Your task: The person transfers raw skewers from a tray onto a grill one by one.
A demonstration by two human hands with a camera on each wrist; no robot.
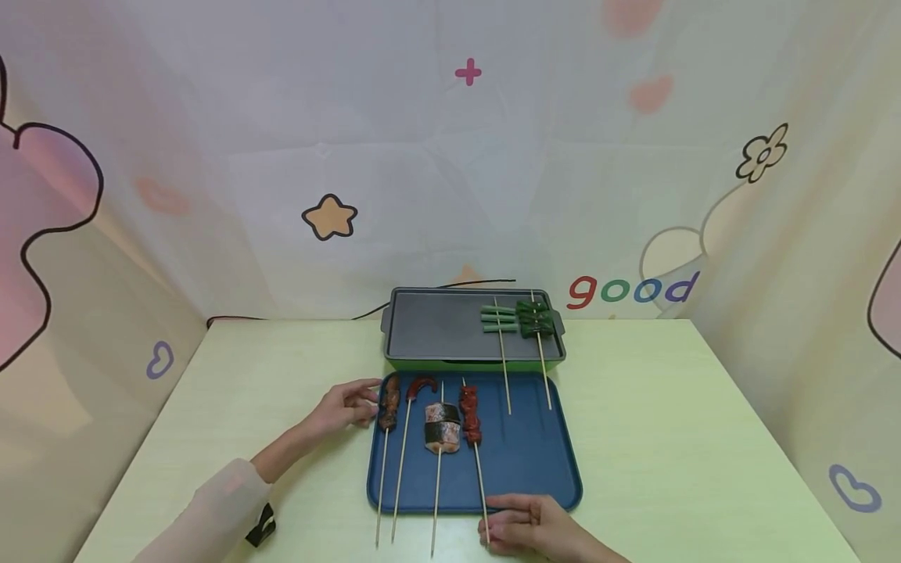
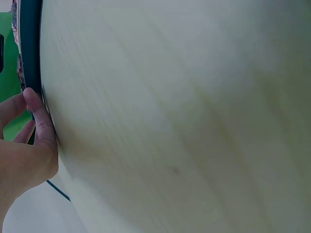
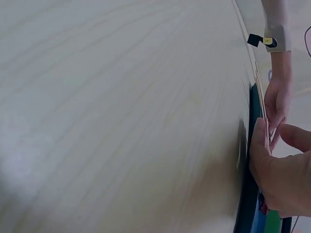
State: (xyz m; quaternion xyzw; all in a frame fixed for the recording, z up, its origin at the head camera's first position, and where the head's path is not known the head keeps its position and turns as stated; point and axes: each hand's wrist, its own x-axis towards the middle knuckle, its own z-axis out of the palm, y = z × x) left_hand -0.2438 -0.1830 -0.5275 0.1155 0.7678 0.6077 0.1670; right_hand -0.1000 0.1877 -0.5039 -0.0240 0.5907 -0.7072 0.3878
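A blue tray (image 1: 524, 461) holds several toy skewers lying side by side. My left hand (image 1: 345, 407) rests at its upper left edge, fingers extended next to the brown meat skewer (image 1: 389, 405); in the left wrist view its thumb (image 2: 43, 119) lies along the tray's outer side. At the front edge, my right hand (image 1: 528, 522) pinches the stick end of the red meat skewer (image 1: 470, 414), whose pieces still lie over the tray. Between these two are a red curled shrimp-like skewer (image 1: 421, 385) and a pale skewer with black bands (image 1: 442, 428).
Behind the tray stands a green-sided grill with a dark plate (image 1: 436, 324). On its right side lie a green-stalk skewer (image 1: 500, 319) and a leafy green skewer (image 1: 535, 319), their sticks reaching over the tray. A black wrist device (image 1: 262, 528) shows by the left sleeve.
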